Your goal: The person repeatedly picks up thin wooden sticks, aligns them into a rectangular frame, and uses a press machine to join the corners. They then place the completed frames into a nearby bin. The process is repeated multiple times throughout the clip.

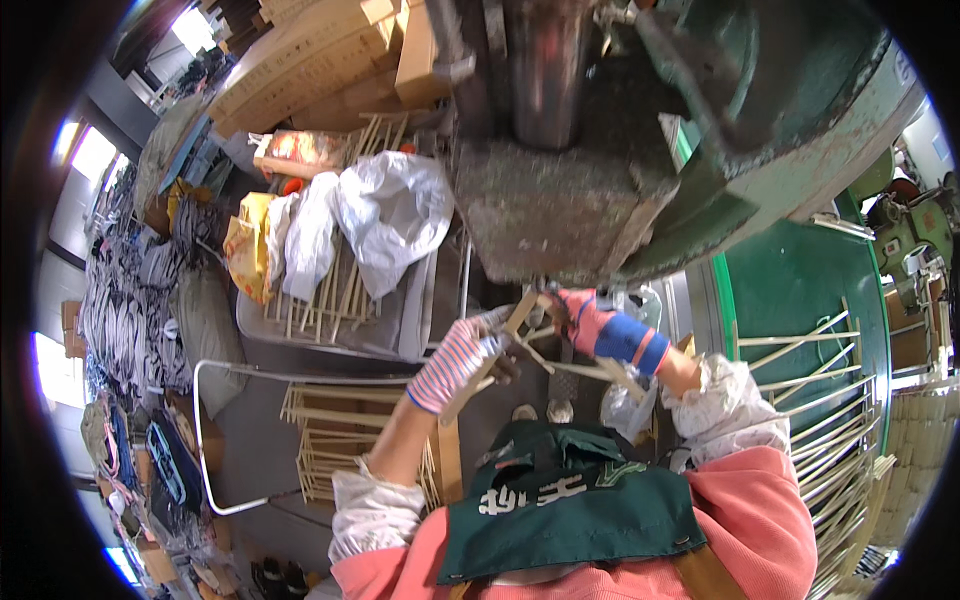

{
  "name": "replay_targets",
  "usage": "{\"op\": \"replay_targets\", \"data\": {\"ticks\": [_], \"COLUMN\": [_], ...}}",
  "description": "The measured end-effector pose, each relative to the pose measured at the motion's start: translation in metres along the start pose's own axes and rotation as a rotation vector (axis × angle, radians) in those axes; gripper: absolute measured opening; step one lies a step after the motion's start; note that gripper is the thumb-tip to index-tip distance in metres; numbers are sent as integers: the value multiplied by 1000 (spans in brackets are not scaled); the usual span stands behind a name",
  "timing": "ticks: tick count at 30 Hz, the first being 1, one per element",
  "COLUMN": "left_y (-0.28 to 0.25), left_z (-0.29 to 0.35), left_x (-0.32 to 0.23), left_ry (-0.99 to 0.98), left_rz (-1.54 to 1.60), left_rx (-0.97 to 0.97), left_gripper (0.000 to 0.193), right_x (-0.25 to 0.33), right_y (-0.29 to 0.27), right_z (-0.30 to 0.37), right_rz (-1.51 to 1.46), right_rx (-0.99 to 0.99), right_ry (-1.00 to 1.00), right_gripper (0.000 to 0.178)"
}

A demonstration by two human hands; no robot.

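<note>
My left hand (pixel 462 362), in a striped work glove, is closed around a pale wooden frame (pixel 519 313) made of narrow strips. On its other side, my right hand (pixel 606 328), in a pink and blue glove, grips the same frame with fingers bent. The frame is tilted, with strips running out below both hands. Right above it looms the worn metal head of a green machine (pixel 560 225), which hides the frame's far end. Some fingertips are lost in shadow under the machine.
To the left, a grey cart (pixel 400 335) carries wooden strips and white plastic bags (pixel 392 215). Below it, wooden frames (pixel 340 430) are stacked near a white metal rail (pixel 205 440). At right, more wooden frames (pixel 830 440) lean by a green table (pixel 800 290). Cardboard boxes (pixel 310 70) stand behind.
</note>
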State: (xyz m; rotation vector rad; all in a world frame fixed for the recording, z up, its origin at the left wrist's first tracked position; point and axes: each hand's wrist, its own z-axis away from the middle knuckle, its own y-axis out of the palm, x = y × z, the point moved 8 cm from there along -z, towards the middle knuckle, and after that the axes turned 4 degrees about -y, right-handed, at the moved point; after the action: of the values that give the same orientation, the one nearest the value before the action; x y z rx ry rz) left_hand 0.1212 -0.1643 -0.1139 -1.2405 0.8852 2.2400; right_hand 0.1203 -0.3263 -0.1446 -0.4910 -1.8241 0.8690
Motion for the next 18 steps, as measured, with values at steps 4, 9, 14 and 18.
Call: {"op": "replay_targets", "data": {"ticks": [4,9,14,18], "left_y": [-23,-35,-33,-29], "left_z": [18,22,13,11], "left_x": [18,29,41,47], "left_ry": [-234,-219,-234,-197], "left_rz": [100,82,124,174], "left_rx": [69,131,216,239], "left_gripper": [47,44,30,28], "right_x": [5,12,21,11], "right_y": [-13,-9,-11,-1], "right_z": [-1,0,7,17], "right_rz": [30,62,289,-50], "right_rx": [-62,74,217,290], "right_ry": [-1,132,213,446], "right_gripper": [48,54,57,59]}}
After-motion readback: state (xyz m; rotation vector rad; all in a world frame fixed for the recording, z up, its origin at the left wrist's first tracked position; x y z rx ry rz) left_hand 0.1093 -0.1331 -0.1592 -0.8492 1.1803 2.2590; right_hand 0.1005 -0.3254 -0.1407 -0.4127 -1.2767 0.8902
